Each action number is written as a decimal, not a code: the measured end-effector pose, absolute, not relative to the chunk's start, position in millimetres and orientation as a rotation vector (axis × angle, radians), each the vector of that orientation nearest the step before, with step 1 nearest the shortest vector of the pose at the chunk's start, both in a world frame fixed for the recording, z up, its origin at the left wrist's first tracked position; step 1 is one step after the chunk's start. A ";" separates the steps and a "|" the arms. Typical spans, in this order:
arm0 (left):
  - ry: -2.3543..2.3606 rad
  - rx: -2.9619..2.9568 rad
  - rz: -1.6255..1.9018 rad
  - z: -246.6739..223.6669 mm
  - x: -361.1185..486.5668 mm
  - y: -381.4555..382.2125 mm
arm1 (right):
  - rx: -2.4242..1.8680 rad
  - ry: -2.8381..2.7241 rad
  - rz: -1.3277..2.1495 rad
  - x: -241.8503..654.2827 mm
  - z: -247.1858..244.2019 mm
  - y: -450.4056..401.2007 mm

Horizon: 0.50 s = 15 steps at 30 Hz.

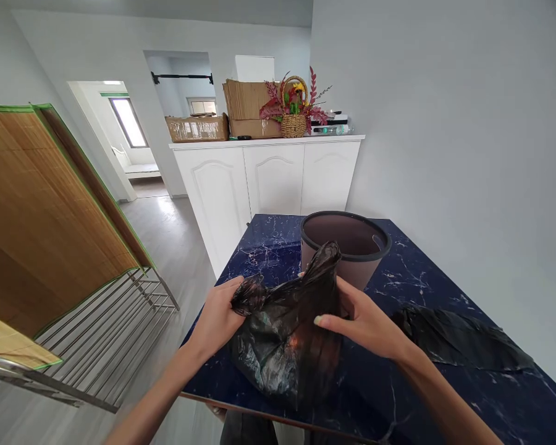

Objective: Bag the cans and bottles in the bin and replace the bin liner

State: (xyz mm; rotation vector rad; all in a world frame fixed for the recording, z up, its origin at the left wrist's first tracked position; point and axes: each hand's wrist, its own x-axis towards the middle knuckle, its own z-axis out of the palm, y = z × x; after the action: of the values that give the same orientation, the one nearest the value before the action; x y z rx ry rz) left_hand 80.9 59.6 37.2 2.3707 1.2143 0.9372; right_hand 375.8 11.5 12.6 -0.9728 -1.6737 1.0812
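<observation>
A crumpled black plastic bag (282,346) is held over the near part of the table, with something orange-red faintly showing through it. My left hand (220,315) is closed on the bag's gathered left corner. On the other side, my right hand (359,318) grips the bag's upper right part, thumb in front and fingers behind it. A twisted end of the bag sticks up between my hands. Right behind it stands a brownish-pink trash can (366,269) with a dark rim, upright. Another black plastic bag (463,340) lies flat to the right of my right hand.
The dark blue marbled table (271,238) meets a white wall on the right. Beyond it is a white cabinet (278,179) bearing cardboard boxes (248,102) and a flower basket (294,125). To the left stands a metal rack (106,327) with a bamboo mat (50,210).
</observation>
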 end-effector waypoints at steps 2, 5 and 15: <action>1.212 2.342 0.930 36.3 81.7 59.2 | -0.963 -1.684 1.037 369.7 9.1 15.5; 1.173 2.334 0.893 36.6 85.6 57.4 | -0.839 -1.580 1.037 348.4 13.7 27.2; 1.200 1.908 0.885 56.2 80.2 49.3 | -0.773 -1.061 1.456 296.4 21.6 51.3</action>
State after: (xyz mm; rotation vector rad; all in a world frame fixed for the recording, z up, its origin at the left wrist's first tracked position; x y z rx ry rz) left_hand 80.2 49.3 56.2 1.9076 1.1998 0.8855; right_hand 296.4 51.3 21.6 -0.7733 -1.0610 1.4562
